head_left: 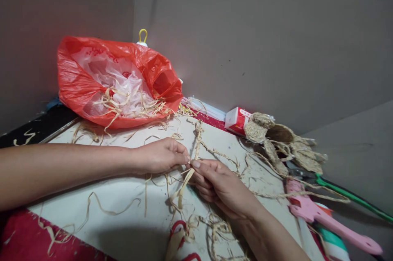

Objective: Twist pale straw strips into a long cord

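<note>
A pale braid of raffia-like fibre (198,140) stretches away from my fingertips over the white tabletop. My left hand (164,154) is closed in a pinch at the lower end of the braid, thumb against forefinger. My right hand (216,183) meets it there, thumb and fingers shut on the same fibre. Loose flat strands (184,187) hang from the grip toward me. The exact spot between the fingertips is partly hidden. Red-handled scissors (178,228) lie just below the hands, partly cut off by the frame edge, beside a tangle of braided cord (219,232).
A red plastic bag (76,85) of fibre stands at the back left. Woven fibre pieces (260,128) and a red-white box (236,119) sit back right. Green-handled pliers (344,191) and a pink tool (331,220) lie at right. Grey walls (260,27) rise behind.
</note>
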Motion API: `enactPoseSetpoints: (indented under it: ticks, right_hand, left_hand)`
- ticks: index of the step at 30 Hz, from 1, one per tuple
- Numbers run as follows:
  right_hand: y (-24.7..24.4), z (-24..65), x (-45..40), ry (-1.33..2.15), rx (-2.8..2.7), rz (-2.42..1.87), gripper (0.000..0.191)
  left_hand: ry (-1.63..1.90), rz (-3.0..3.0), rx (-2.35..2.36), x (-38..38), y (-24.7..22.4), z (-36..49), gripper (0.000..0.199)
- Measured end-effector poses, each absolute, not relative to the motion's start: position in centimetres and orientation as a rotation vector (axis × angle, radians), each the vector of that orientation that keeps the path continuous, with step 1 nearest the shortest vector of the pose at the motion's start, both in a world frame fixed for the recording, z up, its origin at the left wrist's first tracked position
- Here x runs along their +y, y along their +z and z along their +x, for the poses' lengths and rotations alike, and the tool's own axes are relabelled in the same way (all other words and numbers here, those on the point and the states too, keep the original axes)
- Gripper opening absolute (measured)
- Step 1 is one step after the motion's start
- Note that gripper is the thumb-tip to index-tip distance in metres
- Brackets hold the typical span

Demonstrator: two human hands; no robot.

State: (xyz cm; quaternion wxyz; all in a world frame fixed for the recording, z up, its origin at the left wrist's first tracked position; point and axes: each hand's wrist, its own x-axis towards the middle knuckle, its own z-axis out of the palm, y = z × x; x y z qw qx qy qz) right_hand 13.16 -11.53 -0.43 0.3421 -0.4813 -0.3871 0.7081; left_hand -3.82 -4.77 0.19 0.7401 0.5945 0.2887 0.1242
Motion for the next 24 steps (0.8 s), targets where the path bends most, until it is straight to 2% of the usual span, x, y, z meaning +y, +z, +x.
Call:
enactPoseSetpoints:
  ticks: [5,9,17,21,24]
  right_hand:
    - [-0.5,13.0,-11.6,1.789,-1.043,-1.324,0.045]
    - [-0.8,13.1,-11.6,1.743,-1.091,-1.359,0.045]
    - [-0.9,12.6,-11.9,1.685,-1.011,-1.374,0.042]
    - [-0.7,11.6,-12.2,1.658,-0.874,-1.348,0.037]
    - [-0.8,10.9,-12.5,1.667,-0.758,-1.315,0.040]
  left_hand:
    - [0.192,1.162,0.626,-4.4,0.4,-4.0,0.013]
    - [0.142,1.265,0.679,-4.0,0.5,-4.1,0.012]
    - [0.215,1.381,0.723,-4.4,1.1,-4.2,0.016]
    - [0.325,1.631,0.732,-6.0,1.1,-4.1,0.018]
    - [0.366,2.078,0.790,-7.6,1.2,-4.2,0.019]
